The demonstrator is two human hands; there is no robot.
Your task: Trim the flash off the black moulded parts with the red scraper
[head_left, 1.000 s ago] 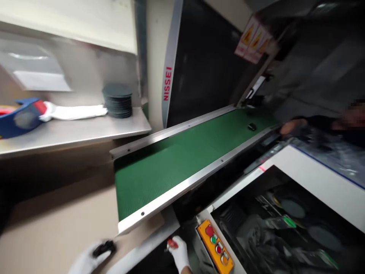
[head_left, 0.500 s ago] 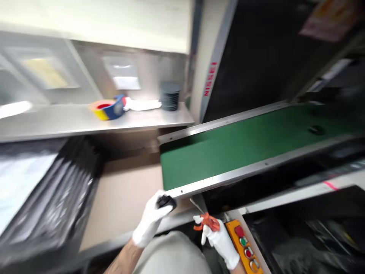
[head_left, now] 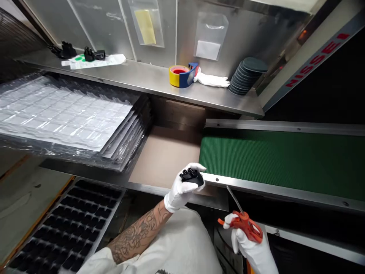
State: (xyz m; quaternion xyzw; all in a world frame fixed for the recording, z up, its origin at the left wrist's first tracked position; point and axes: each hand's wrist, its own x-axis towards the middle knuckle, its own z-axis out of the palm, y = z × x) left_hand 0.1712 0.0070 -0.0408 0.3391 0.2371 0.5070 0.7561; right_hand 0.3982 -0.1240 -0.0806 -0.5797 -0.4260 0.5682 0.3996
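My left hand [head_left: 182, 187], in a white glove, grips a small black plastic part [head_left: 194, 177] with several short round posts along its top. It is just in front of the conveyor's near left corner. At the lower right, my gloved right hand [head_left: 251, 247] is closed round an orange air blow gun [head_left: 245, 227]. The gun's thin metal nozzle points up and left towards the conveyor's metal rail, apart from the black part. Part of the gun's body is hidden by my fingers.
A green ribbed conveyor [head_left: 273, 163] runs off to the right. Stacked clear plastic trays [head_left: 65, 114] lie at left, above a tray of black parts [head_left: 65, 224]. On the metal shelf [head_left: 148, 78] are a tape dispenser [head_left: 182, 76], a white glove [head_left: 212, 79], dark discs [head_left: 246, 76] and black parts [head_left: 89, 54].
My view has swung to the left, so the conveyor and shelf things appear farther right. Both hands keep their hold; the black part's posts now show clearly.
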